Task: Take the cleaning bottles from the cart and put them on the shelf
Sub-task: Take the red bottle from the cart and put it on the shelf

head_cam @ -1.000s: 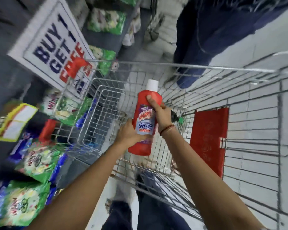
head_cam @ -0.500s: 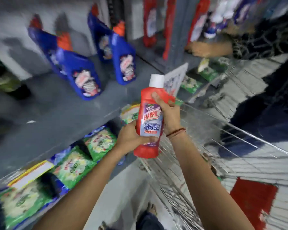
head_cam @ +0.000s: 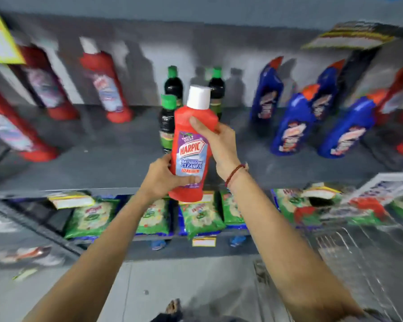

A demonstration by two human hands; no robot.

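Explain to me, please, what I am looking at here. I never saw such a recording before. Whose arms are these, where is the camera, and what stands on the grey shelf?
There is no machine here. The arms belong to a person who wears a wide-angle camera on the head, so you look forward and down along them. Both hands hold one red Harpic bottle with a white cap, upright, in front of a store shelf. The left hand grips it low, and the right hand grips its shoulder. On the shelf stand more red bottles to the left, dark bottles with green caps in the middle, and blue bottles to the right. Green packets lie on the shelf below. The edges of the picture are blurred.
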